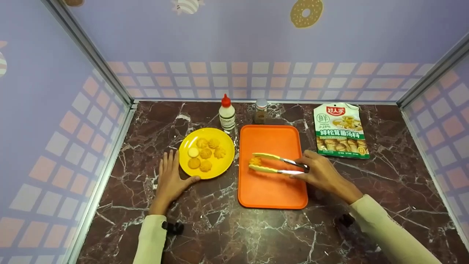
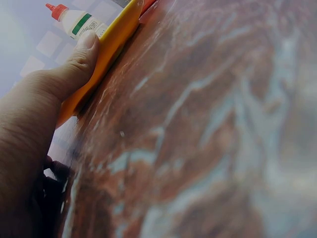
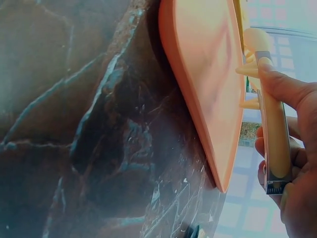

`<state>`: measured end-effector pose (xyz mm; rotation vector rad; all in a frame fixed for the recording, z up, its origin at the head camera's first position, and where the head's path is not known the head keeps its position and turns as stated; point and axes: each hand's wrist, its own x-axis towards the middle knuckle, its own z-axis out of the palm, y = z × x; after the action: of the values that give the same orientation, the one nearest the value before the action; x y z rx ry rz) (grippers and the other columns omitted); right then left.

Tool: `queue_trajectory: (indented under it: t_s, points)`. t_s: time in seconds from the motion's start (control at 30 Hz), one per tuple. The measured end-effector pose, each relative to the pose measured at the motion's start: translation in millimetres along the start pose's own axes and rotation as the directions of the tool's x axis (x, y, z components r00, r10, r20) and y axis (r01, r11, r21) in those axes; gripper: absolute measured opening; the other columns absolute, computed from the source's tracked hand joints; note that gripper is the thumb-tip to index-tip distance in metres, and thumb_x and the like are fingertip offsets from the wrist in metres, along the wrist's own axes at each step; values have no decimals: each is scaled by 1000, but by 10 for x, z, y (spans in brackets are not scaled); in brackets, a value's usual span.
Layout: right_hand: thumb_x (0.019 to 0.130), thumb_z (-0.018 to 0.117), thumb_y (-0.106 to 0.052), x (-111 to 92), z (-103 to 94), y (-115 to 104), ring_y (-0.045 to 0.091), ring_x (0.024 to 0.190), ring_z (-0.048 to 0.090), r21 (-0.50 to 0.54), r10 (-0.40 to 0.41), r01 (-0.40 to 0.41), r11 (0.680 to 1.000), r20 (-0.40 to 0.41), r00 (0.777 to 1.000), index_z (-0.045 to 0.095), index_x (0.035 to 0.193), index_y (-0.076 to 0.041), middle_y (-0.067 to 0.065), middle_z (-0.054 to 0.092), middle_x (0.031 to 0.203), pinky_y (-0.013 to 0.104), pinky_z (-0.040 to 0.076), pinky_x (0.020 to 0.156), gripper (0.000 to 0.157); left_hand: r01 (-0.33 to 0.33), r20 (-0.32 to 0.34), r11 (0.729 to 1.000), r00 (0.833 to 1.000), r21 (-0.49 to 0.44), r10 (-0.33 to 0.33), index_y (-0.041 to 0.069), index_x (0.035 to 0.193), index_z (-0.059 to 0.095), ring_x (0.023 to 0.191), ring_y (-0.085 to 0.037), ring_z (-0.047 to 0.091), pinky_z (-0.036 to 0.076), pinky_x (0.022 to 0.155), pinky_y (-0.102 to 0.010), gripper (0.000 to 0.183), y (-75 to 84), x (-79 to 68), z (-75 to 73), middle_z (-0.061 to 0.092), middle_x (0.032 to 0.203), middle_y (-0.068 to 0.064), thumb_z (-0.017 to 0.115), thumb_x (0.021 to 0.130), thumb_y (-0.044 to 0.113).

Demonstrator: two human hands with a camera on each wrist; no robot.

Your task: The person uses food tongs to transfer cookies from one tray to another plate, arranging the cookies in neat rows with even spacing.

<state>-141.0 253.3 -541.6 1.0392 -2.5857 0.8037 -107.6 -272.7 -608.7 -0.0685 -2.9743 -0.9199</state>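
Note:
My right hand (image 1: pixel 319 172) grips metal tongs (image 1: pixel 289 161) with yellow tips, also seen in the right wrist view, where the thumb lies along the handle (image 3: pixel 275 129). Between the tips is a small golden cookie (image 1: pixel 255 161), over the left part of an orange tray (image 1: pixel 273 194). Whether it touches the tray I cannot tell. My left hand (image 1: pixel 172 179) lies with straight fingers at the left edge of a yellow plate (image 1: pixel 225 165), its thumb (image 2: pixel 81 62) against the rim. Several cookies (image 1: pixel 206 153), mostly swirled and some round, lie on the plate.
Behind the plate stands a white squeeze bottle (image 1: pixel 227 115) with a red cap. A spice jar (image 1: pixel 261 112) stands behind the tray. To the right lies a green and white food pouch (image 1: pixel 341 130). Patterned walls (image 1: pixel 256 80) close the dark marble table (image 1: pixel 220 234) at the back and sides.

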Motion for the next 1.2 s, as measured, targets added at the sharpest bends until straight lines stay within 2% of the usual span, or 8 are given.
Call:
queue_trajectory:
  t_s: [0.3, 0.53, 0.7, 1.03, 1.2]
  points:
    - [75, 104, -27, 89, 50, -19, 13, 71, 49, 1, -40, 40, 999, -16, 999, 83, 102, -3, 7, 59, 84, 30, 43, 60, 42, 10, 10, 1000, 1000, 6, -10, 3, 177, 11, 170, -43, -7, -11, 136, -55, 137, 5, -9, -11, 5, 182, -27, 86, 83, 70]
    - [76, 104, -28, 170, 79, -72, 19, 72, 56, 13, -31, 31, 999, -5, 1000, 83, 104, -3, 6, 60, 86, 33, 49, 62, 42, 2, -5, 1000, 1000, 1, -2, 2, 177, 13, 170, -45, -6, -10, 136, -56, 137, -6, -9, 0, 7, 182, -29, 86, 83, 70]
    - [77, 103, -29, 222, 104, -104, 17, 71, 55, 27, -32, 32, 999, -12, 999, 84, 105, -2, 5, 59, 85, 32, 48, 61, 43, -14, -20, 1000, 1000, 0, 14, 1, 176, 15, 169, -48, -4, -8, 136, -59, 137, -17, -2, 13, 8, 181, -30, 86, 82, 71]
    - [79, 102, -33, 300, 137, -126, 14, 71, 49, 22, -49, 49, 999, -11, 999, 84, 105, -3, 5, 56, 84, 30, 45, 60, 44, 0, -9, 1000, 1000, -4, 0, 4, 177, 13, 170, -44, -6, -9, 136, -57, 137, 3, -8, 5, 6, 182, -27, 87, 83, 70]
    - [79, 102, -34, 338, 163, -137, 14, 72, 51, 25, -62, 62, 998, -4, 998, 84, 105, -4, 4, 58, 85, 32, 47, 61, 43, 1, -11, 1000, 1000, -6, -1, 4, 177, 13, 170, -43, -6, -9, 137, -56, 137, 6, -12, 0, 7, 182, -27, 87, 83, 69]
